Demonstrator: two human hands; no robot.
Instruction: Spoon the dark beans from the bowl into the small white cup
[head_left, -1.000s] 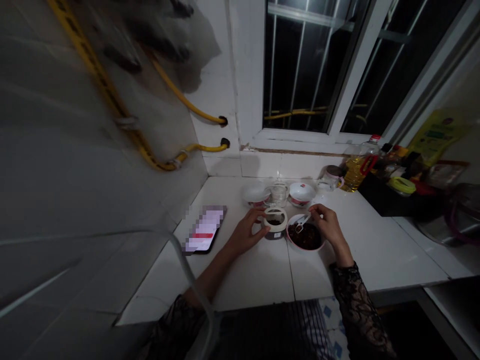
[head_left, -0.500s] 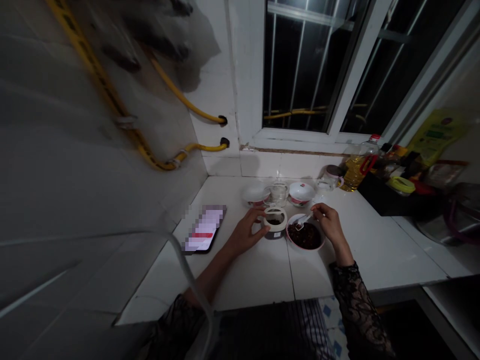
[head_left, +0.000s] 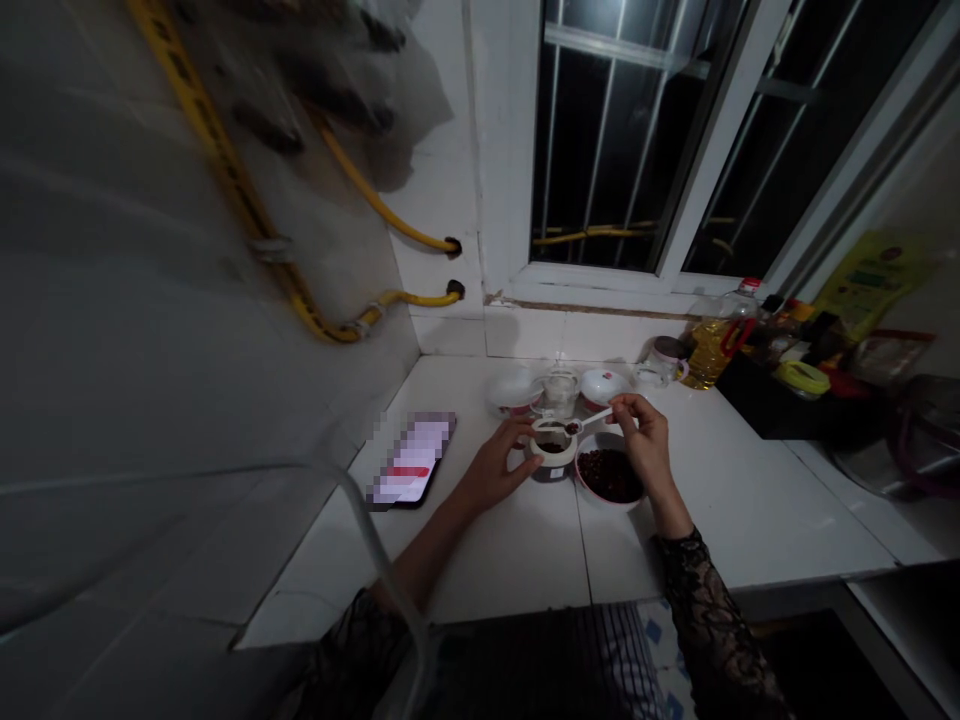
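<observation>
1. While the right hand (head_left: 646,450) pinches the handle end of a small white spoon (head_left: 598,416) between thumb and fingers, the left hand (head_left: 493,468) curves its thumb and fingers against the sides of a low jar (head_left: 553,460)
2. Upright on the white tabletop (head_left: 750,510), the low jar stands just below and right of the frame's centre; its pale rim rings a wide mouth, dark contents show inside, and a small pale label sits on its front
3. Slanting down towards the left, the white spoon carries dark bits in its tip, which is at the right side of the low jar's mouth; whether it touches the rim I cannot tell
4. Just right of the low jar, a round bowl (head_left: 616,506) holds dark reddish-brown pieces (head_left: 609,476), and the right hand hangs over its upper right edge
5. Above these in the frame, a clear jar (head_left: 559,392) stands between two white bowls (head_left: 514,386)
6. Left of the left hand, a phone (head_left: 414,465) lies with its screen lit, while an oil bottle (head_left: 703,352) stands at the tabletop's back edge, right of centre
</observation>
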